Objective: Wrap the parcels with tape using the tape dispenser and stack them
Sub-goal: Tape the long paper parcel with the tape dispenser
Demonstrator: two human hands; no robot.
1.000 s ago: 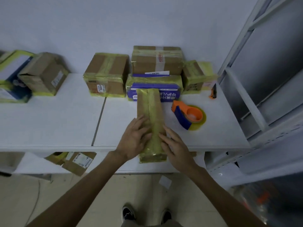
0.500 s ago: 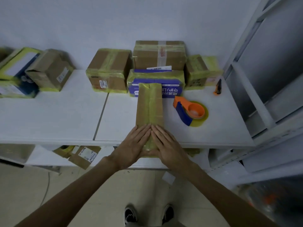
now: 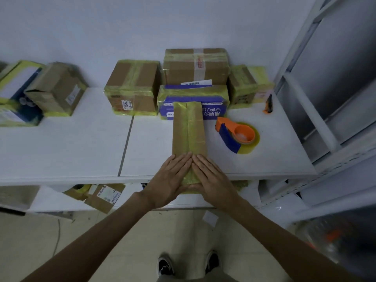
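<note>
A long narrow brown parcel (image 3: 188, 127) wrapped in yellowish tape lies on the white table (image 3: 81, 151), its near end sticking out past the front edge. My left hand (image 3: 171, 178) and my right hand (image 3: 211, 178) press flat on its near end, fingers straight, fingertips almost meeting in the middle. To the right of the parcel, the orange and blue tape dispenser (image 3: 237, 134) with its yellow roll lies on the table. At the back stand taped parcels: a brown box (image 3: 133, 88), a blue box (image 3: 193, 100) with a brown box (image 3: 195, 66) behind it, and a small box (image 3: 244, 86).
More boxes (image 3: 55, 88) sit at the far left. A small orange and black cutter (image 3: 268, 103) lies at the back right. A metal rack (image 3: 325, 98) stands along the right. A lower shelf holds a labelled box (image 3: 104, 197). My shoes (image 3: 165, 266) show on the floor.
Both hands slid back along the parcel toward its near end and came together, from its two sides to flat on top with fingertips meeting. The view shifted slightly.
</note>
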